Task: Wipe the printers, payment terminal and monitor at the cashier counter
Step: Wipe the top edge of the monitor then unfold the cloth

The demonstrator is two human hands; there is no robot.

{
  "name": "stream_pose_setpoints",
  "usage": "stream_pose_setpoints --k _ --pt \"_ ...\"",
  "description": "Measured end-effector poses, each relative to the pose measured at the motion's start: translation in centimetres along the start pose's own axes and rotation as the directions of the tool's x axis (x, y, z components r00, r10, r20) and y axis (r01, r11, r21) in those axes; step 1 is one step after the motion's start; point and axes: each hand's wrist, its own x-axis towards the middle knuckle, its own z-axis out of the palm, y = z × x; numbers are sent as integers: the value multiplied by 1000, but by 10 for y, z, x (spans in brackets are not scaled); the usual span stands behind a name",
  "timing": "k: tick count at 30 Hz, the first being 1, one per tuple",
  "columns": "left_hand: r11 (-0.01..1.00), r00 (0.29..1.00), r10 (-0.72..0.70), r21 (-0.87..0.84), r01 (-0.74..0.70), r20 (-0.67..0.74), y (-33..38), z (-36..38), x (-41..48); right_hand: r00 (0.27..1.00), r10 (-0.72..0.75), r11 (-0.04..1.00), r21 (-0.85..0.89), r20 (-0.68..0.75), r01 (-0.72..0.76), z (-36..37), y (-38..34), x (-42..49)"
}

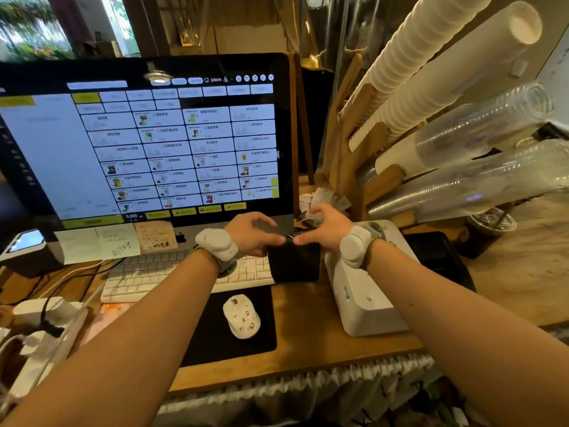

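A black cloth [294,263] hangs in front of the monitor's lower right corner. My left hand [251,234] and my right hand [323,229] each pinch its top edge, fingertips almost meeting. The monitor [147,143] is lit with an ordering screen. A white printer [366,291] sits under my right wrist, at the right of the keyboard. The payment terminal [29,249] with a small lit screen stands at the far left. Another white device [37,337] with cables lies at the lower left.
A white keyboard [172,272] and a white mouse [241,315] on a black mat [212,334] lie below the monitor. A wooden rack [348,155] holding stacks of paper cups [431,66] and clear cups [480,167] leans at the right. An iced drink [486,232] and a black tray [437,257] stand beyond the printer.
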Motion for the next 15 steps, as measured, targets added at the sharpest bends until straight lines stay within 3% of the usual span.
stream_pose_setpoints --k 4,6,11,15 --pt "909 996 93 407 -91 16 -11 7 -2 991 -67 940 -326 116 102 2 1 -4" --pt "862 993 113 494 -110 25 -15 11 -2 991 -52 871 -480 123 105 4 0 -4" --pt "888 994 108 452 -83 -29 -19 14 -1 993 -34 877 -473 113 84 7 2 -4" --pt "990 1000 -4 143 1 22 -23 19 -3 988 18 930 -366 154 40 6 -4 -6"
